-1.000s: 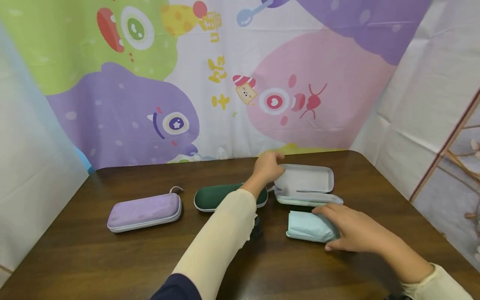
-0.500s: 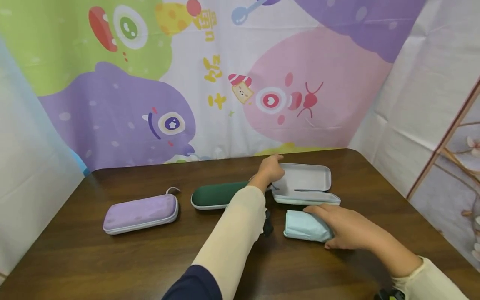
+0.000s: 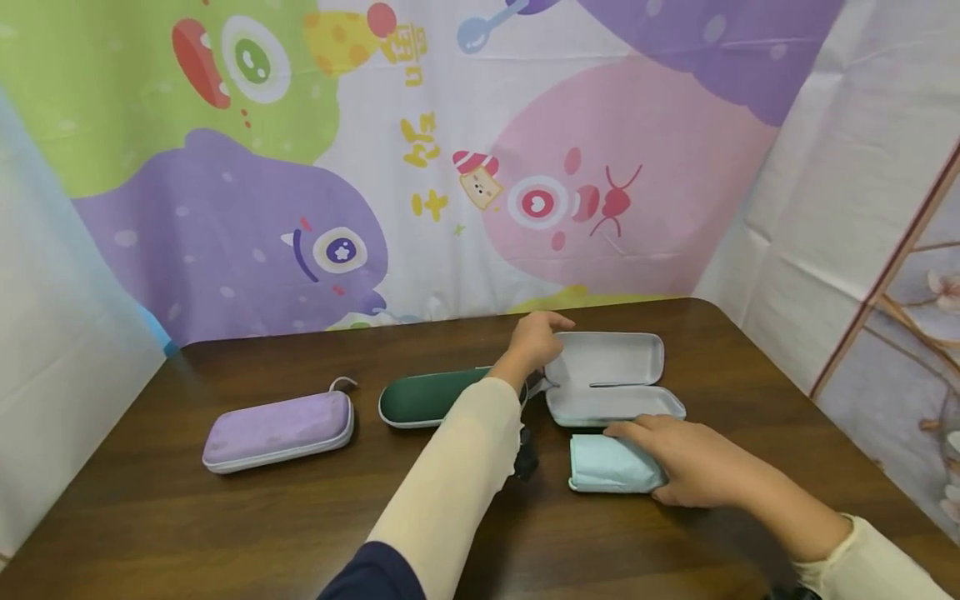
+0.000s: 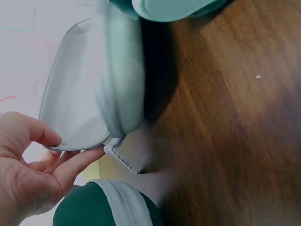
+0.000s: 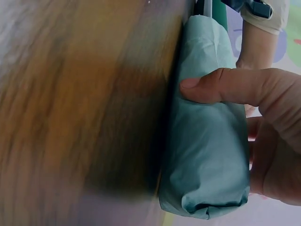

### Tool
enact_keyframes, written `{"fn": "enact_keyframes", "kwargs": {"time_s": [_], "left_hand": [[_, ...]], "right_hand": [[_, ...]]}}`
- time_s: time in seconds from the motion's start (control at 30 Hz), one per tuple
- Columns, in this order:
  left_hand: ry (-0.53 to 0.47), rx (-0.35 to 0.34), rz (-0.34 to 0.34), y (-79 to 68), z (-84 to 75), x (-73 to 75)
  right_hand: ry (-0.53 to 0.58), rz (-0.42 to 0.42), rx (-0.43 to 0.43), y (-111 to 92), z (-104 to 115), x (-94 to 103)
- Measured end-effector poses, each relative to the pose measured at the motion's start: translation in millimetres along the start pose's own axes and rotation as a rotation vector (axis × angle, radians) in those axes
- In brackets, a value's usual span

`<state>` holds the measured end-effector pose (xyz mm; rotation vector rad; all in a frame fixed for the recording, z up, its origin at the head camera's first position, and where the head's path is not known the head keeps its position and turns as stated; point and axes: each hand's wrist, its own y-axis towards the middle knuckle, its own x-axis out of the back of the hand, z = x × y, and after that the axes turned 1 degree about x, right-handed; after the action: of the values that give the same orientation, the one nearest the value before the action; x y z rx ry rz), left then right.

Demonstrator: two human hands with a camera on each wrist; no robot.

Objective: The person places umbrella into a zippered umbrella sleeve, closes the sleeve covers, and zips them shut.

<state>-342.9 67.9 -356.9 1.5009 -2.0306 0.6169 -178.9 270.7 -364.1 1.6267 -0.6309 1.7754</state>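
A pale mint zip case (image 3: 615,404) with a grey lining lies unfolded on the right of the table. My left hand (image 3: 536,340) pinches the left end of its raised lid; in the left wrist view the thumb (image 4: 47,135) is on the inside and the fingers lie behind. Just in front of the case sits a light blue-green wrapped bundle (image 3: 611,465) with a creased surface. My right hand (image 3: 701,462) grips its right part, thumb on one side and fingers on the other, as the right wrist view shows (image 5: 204,155).
A green zip case (image 3: 427,398) lies closed left of the open one, partly behind my left forearm. Farther left is a closed lilac zip case (image 3: 277,429) with a wrist loop. A printed curtain (image 3: 435,275) hangs behind the brown table (image 3: 225,533).
The mint case's front half has tipped down, so more of its inside shows. The bundle has shifted slightly toward me. Both hands keep their holds.
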Motion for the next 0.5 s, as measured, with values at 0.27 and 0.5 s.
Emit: {"fn": "enact_keyframes", "kwargs": {"time_s": [0.27,0.5], "left_hand": [[-0.043,-0.056,-0.026,-7.7,0.4,-2.6],[-0.046,-0.081,-0.063,-12.7,-3.1,-0.6]], "right_hand": [[0.008,-0.002,0.024,-5,2,13.0],[0.022,-0.007,0.052,0,-3,30.7]]}}
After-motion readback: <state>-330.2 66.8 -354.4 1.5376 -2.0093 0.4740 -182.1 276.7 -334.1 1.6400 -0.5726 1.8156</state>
